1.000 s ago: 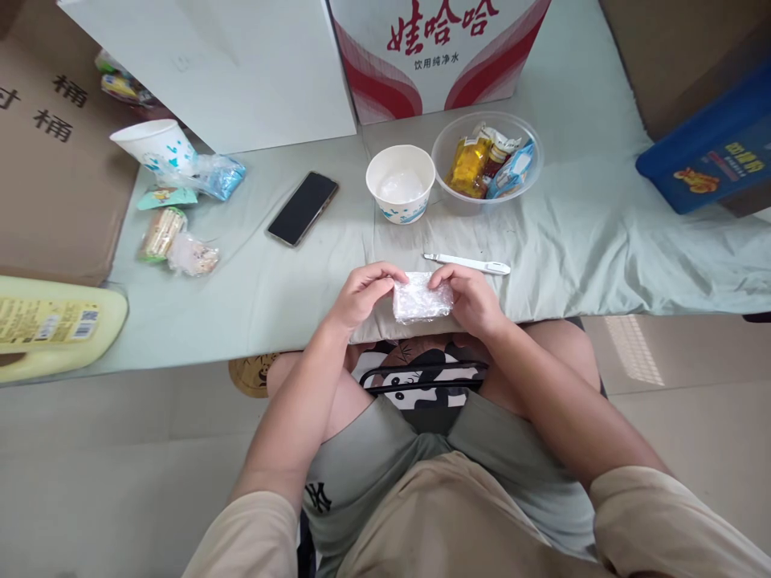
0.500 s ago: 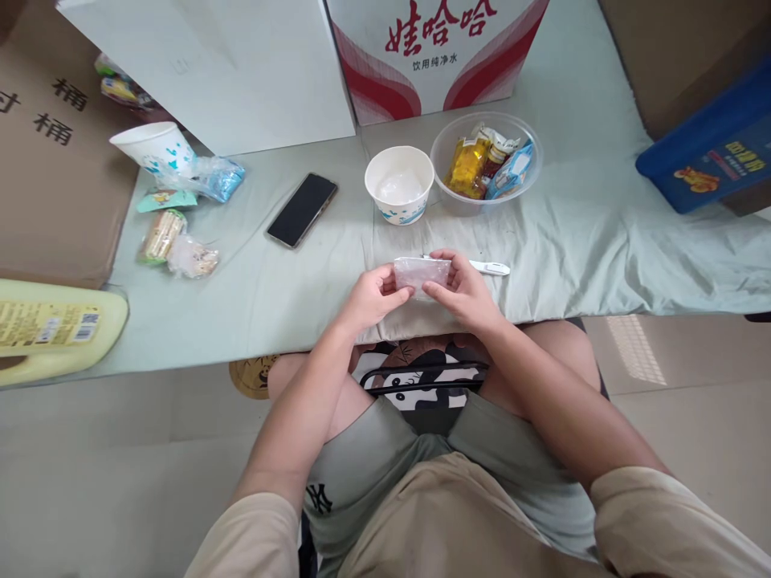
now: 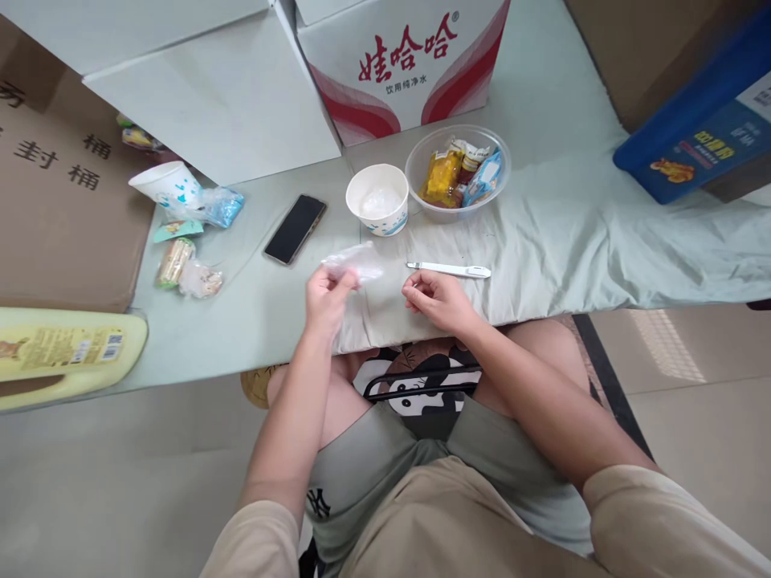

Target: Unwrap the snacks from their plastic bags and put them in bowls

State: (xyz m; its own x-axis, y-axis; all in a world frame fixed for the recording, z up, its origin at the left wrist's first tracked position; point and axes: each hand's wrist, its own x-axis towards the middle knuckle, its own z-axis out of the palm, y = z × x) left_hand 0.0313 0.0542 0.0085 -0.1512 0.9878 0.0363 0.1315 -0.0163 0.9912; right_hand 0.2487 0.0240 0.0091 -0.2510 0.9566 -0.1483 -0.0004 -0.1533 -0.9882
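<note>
My left hand (image 3: 327, 303) pinches a thin clear plastic bag (image 3: 355, 262) between thumb and fingers, above the table's front part. The bag spreads to the right of the fingers. My right hand (image 3: 438, 299) is closed, with thumb and fingertips together; whether anything small sits between them I cannot make out. Just beyond it a white-handled craft knife (image 3: 454, 270) lies on the cloth, its tip pointing left. Behind both hands stands a white paper bowl (image 3: 378, 201) with something clear and whitish inside. To its right, a clear plastic bowl (image 3: 504, 172) holds several wrapped snacks (image 3: 463, 172).
A phone (image 3: 295, 229) lies left of the paper bowl. Further left are a tipped paper cup (image 3: 165, 183), wrappers (image 3: 222, 207) and packed snacks (image 3: 176, 261). A yellow jug (image 3: 72, 353), cartons (image 3: 409, 68) and a blue container (image 3: 692, 136) stand around the cloth-covered table (image 3: 560, 241).
My hands have parted. The left has carried the plastic bag leftwards, and the right has let go of it. More of the craft knife shows. The view has shifted a little.
</note>
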